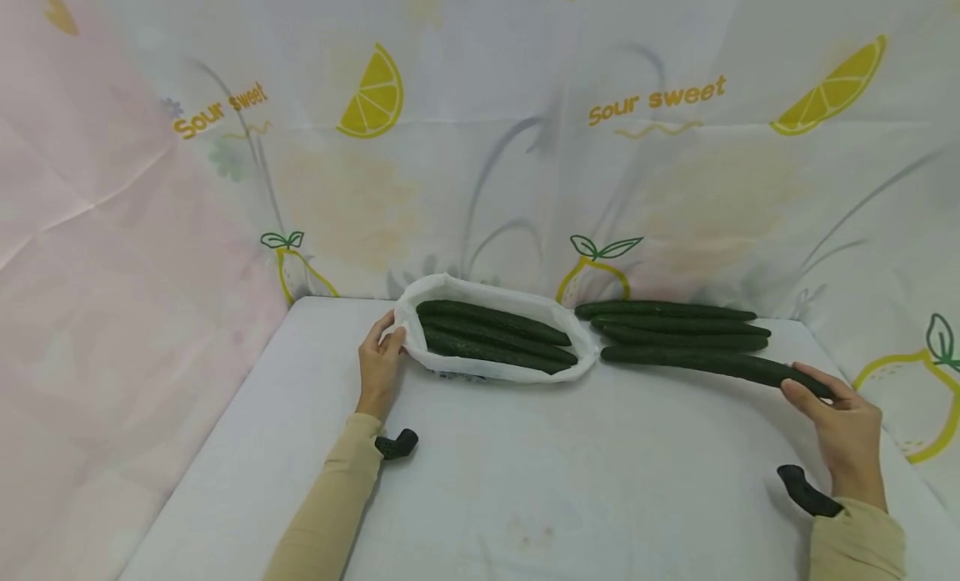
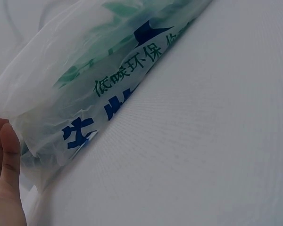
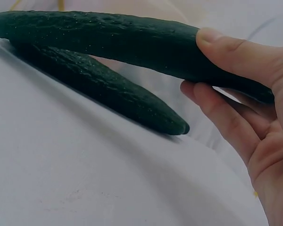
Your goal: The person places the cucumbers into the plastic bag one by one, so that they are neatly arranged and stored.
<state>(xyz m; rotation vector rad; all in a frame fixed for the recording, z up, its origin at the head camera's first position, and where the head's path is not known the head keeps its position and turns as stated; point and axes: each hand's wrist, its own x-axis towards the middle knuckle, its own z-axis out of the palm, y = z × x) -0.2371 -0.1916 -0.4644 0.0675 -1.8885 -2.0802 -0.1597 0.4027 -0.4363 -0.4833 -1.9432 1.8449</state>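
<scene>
While the left hand [image 1: 380,360] pinches the rim of an open white plastic bag [image 1: 480,368] with three green cucumbers [image 1: 491,334] inside, the right hand [image 1: 849,423] clasps a long cucumber [image 1: 708,362] by its right end – its other tip just beside the bag, loose cucumbers [image 1: 682,324] lying behind it on the desk [image 1: 585,464]

The held cucumber [image 1: 712,363], toward four o'clock in the head view, is dark green with pale flecks. The bag [image 2: 85,99] is translucent white, printed in green and blue. At twelve o'clock, the pale backdrop [image 1: 480,56] bears yellow lemon slices [image 1: 377,93].
</scene>
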